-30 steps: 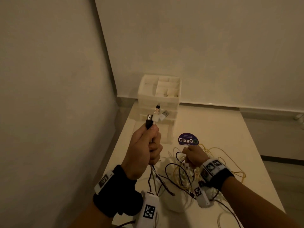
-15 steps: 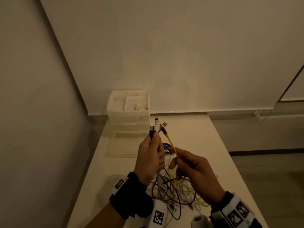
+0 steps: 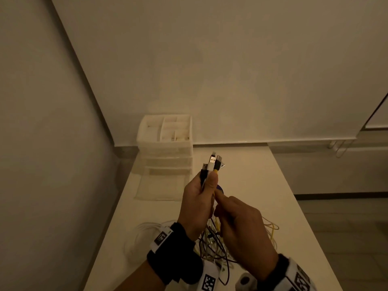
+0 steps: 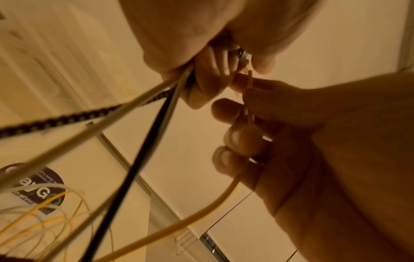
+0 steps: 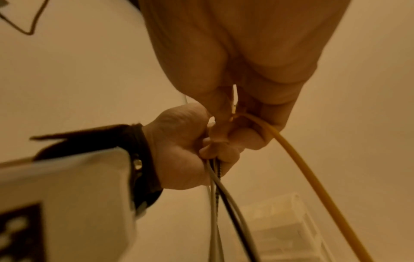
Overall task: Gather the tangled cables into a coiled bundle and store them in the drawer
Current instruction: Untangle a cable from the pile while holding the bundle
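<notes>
My left hand (image 3: 206,185) is raised above the table and grips a bunch of cable ends (image 3: 212,164), black, white and yellow, with their plugs sticking up past the thumb. Right below it, my right hand (image 3: 220,199) pinches the yellow cable (image 5: 313,177) between thumb and fingers and touches the left hand. The white, black and braided cables (image 4: 134,113) hang from the left fist down to the tangle (image 3: 212,246) on the table. The white drawer unit (image 3: 165,143) stands at the table's far left, its bottom drawer (image 3: 161,185) pulled out.
The white table (image 3: 252,181) runs along a wall on its left, with floor beyond its right edge. A round dark sticker (image 4: 33,186) lies on the tabletop under the hands. Loose white loops (image 3: 142,234) and yellow loops (image 3: 271,229) spread to either side of the tangle.
My right hand left the tangle, lifted the yellow cable's end and brought it into the bunch in my left hand. Both hands now meet. The head view has swung left.
</notes>
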